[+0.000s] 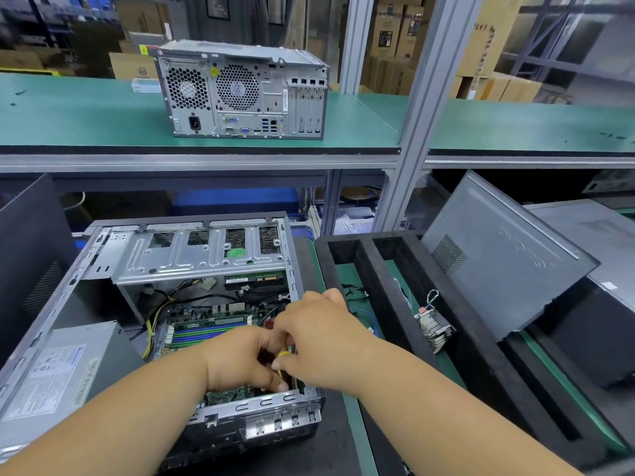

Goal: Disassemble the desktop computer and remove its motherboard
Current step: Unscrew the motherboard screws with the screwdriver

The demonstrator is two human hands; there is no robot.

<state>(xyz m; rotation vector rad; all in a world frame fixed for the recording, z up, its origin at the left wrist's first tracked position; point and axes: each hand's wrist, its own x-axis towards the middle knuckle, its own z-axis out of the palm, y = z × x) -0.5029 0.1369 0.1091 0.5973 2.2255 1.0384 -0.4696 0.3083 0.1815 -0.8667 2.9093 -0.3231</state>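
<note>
Far left, a dark side panel (31, 255) stood upright next to the opened desktop case (103, 280), which lay on its side on the worktop (354, 420). PSU (51, 379) sat in the case's near-left corner, w/ yellow and black cables (151, 324) running from it toward the motherboard (206, 329); the board lay flat on the case floor under the silver drive cage (196, 252), RAM slots showing. Left hand (240, 359) was over the board's near-right part, fingers curled tight, grip closed round a thin yellow-handled tool (283, 355), prob. a screwdriver, mostly hidden. Right hand (319, 338) touched it from the right, fingers also curled in, thumb and forefinger pinching the tool's yellow top; can't tell where the tip sat. Right of the case, a black foam tray (374, 293) held a small metal part w/ wires (434, 328). Further right, another grey side panel (498, 266) leaned tilted. On the green shelf (481, 128) above, a second desktop (244, 94) stood rear-facing.
</note>
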